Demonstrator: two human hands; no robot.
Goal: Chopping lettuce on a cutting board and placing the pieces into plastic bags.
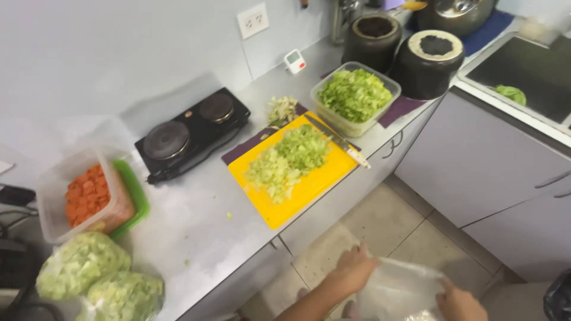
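Below the counter, I am gripping a clear plastic bag with my left hand and right hand, the yellow cutting board sitting above it.

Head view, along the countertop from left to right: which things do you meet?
Bagged chopped greens → clear tub of carrot slices → black two-ring hotplate → yellow cutting board → clear tub of chopped greens → upturned black pot → sink.

Pale wall (one socket), grey cabinets, beige tiled floor.
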